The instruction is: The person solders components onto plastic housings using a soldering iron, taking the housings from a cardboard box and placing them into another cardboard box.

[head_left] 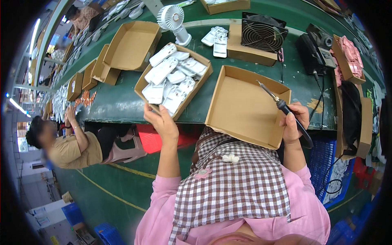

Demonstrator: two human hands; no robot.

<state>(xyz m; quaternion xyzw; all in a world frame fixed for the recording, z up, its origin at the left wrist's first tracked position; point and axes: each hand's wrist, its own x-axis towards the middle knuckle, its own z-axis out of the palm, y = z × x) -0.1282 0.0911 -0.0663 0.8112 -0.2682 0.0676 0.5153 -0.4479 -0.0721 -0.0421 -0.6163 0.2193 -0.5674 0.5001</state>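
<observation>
My right hand (pixel 294 121) is closed round the dark handle of a soldering iron (pixel 283 107). The iron's metal tip points up and left, above a shallow cardboard box (pixel 245 107) whose brown bottom shows. That box lies at the table's front edge, partly over my lap. With my left hand (pixel 162 121) I grip the near corner of another cardboard box (pixel 206 76), thumb and fingers at its rim. White plastic casings (pixel 163 71) are heaped inside it. The box sits slightly turned on the green table, left of the other.
Behind the boxes stand a small white fan (pixel 171 20), a few white casings (pixel 219 41) and a black fan with a round grille (pixel 264 34). A black soldering station (pixel 312 51) is at the right, its cord trailing down. A co-worker (pixel 69 143) sits at the left.
</observation>
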